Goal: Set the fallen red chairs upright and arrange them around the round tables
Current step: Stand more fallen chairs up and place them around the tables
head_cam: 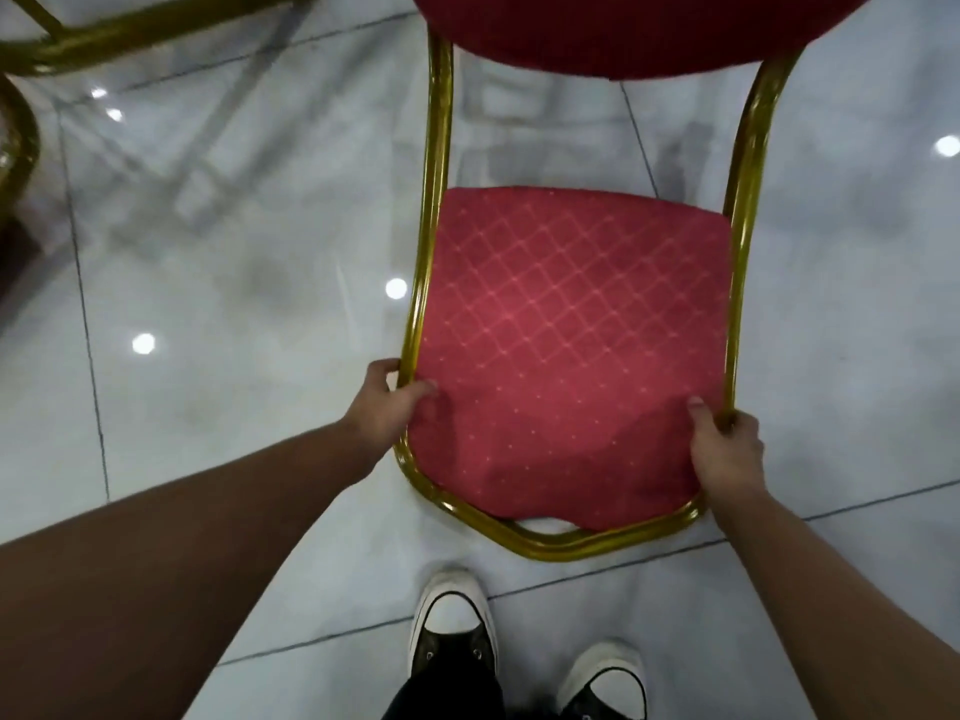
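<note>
Both hands grip one red chair (571,324) by the near corners of its seat frame. Left hand (387,402) is curled round the gold tube (431,210) on the left side, thumb lying on the red cushion (571,356), fingers wrapped outside the tube. Right hand (724,449) is curled round the tube on the right side, thumb pressed on the cushion edge, fingers tucked behind the rail. Seen from above, the chair fills the middle of the view, with its seat facing up toward the camera and its red backrest (623,33) at the far edge. Its near front rail lies just beyond two black-and-white shoes (452,631) on the glossy tiled floor (234,304). Whether its legs touch the floor cannot be told. At far left, part of another gold frame (130,36) shows, well apart from the chair.
</note>
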The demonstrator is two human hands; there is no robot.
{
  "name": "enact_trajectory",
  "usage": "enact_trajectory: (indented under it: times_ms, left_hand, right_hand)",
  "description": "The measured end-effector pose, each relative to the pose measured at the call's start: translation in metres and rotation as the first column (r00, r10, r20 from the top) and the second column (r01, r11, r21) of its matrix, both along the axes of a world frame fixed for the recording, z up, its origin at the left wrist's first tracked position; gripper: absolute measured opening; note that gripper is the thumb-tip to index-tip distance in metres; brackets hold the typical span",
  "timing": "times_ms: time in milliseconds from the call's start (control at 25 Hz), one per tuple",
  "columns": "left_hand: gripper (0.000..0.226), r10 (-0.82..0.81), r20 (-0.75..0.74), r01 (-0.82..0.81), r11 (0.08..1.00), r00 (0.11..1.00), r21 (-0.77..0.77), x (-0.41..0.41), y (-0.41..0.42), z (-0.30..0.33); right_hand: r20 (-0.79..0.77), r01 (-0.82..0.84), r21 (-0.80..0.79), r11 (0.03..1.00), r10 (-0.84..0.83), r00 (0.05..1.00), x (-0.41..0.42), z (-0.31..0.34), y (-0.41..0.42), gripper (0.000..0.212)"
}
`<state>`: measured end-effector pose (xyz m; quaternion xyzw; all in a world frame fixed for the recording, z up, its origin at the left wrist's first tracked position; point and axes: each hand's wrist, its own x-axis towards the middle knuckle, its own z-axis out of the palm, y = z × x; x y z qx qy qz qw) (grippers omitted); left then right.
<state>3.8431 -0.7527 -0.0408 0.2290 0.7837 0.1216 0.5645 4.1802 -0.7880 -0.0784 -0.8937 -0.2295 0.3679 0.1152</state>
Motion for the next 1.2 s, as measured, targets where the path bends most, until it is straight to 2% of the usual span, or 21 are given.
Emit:
enact_trajectory:
  times_ms: [120, 200, 280, 400, 480, 600, 720, 800, 920, 1000, 1120, 1200]
  left_hand:
    - [0.049, -0.057, 0.006, 0.057, 0.998, 0.998, 0.002, 0.003, -0.008, 0.015]
    - [0.051, -0.063, 0.008, 0.063, 0.998, 0.998, 0.008, -0.002, -0.027, 0.038]
    - [0.046, -0.094, -0.055, 0.094, 0.996, 0.994, -0.003, -0.011, -0.051, 0.085]
    - [0.048, -0.217, -0.133, 0.21, 0.976, 0.967, -0.064, -0.03, -0.079, 0.199]
    - [0.052, -0.279, -0.168, 0.271, 0.96, 0.945, -0.067, -0.032, -0.093, 0.289]
    - [0.053, -0.275, -0.262, 0.278, 0.96, 0.925, -0.027, -0.02, -0.108, 0.428]
    - [0.042, -0.257, -0.371, 0.296, 0.954, 0.892, 0.052, -0.007, -0.101, 0.533]
    - [0.03, -0.254, -0.432, 0.33, 0.938, 0.865, 0.109, 0.001, -0.089, 0.593]
    - [0.019, -0.167, -0.45, 0.298, 0.924, 0.878, 0.24, 0.02, -0.067, 0.665]
    - [0.022, -0.201, -0.478, 0.392, 0.855, 0.855, 0.34, 0.037, -0.058, 0.698]
    - [0.028, -0.287, -0.641, 0.622, 0.681, 0.712, 0.386, 0.062, -0.046, 0.721]
    - [0.037, -0.312, -0.69, 0.703, 0.589, 0.653, 0.399, 0.071, -0.03, 0.733]
  right_hand:
    - [-0.2, 0.051, -0.064, 0.997, -0.063, 0.978, 0.018, 0.019, 0.0, 0.072]
    - [-0.249, 0.027, -0.064, 0.998, -0.042, 0.968, 0.024, 0.049, -0.017, 0.066]
    - [-0.277, 0.024, -0.065, 0.998, -0.041, 0.96, 0.02, 0.098, -0.044, 0.055]
    - [-0.295, -0.015, -0.126, 0.992, -0.023, 0.955, 0.007, 0.208, -0.082, 0.048]
    - [-0.32, -0.028, -0.106, 0.994, -0.008, 0.947, 0.003, 0.295, -0.099, 0.046]
    - [-0.34, -0.003, -0.071, 0.997, -0.021, 0.94, 0.006, 0.437, -0.106, 0.034]
    - [-0.385, 0.115, -0.021, 0.993, -0.114, 0.916, 0.016, 0.546, -0.096, 0.038]
    - [-0.408, 0.256, -0.002, 0.967, -0.234, 0.882, 0.029, 0.599, -0.079, 0.039]
    - [-0.499, 0.48, 0.042, 0.876, -0.398, 0.77, 0.039, 0.66, -0.047, 0.032]
    - [-0.561, 0.556, 0.158, 0.816, -0.389, 0.731, 0.033, 0.694, -0.032, 0.032]
    - [-0.654, 0.603, 0.282, 0.746, -0.31, 0.69, 0.016, 0.733, -0.008, 0.053]
    - [-0.578, 0.507, 0.379, 0.774, -0.229, 0.783, 0.004, 0.754, 0.017, 0.055]
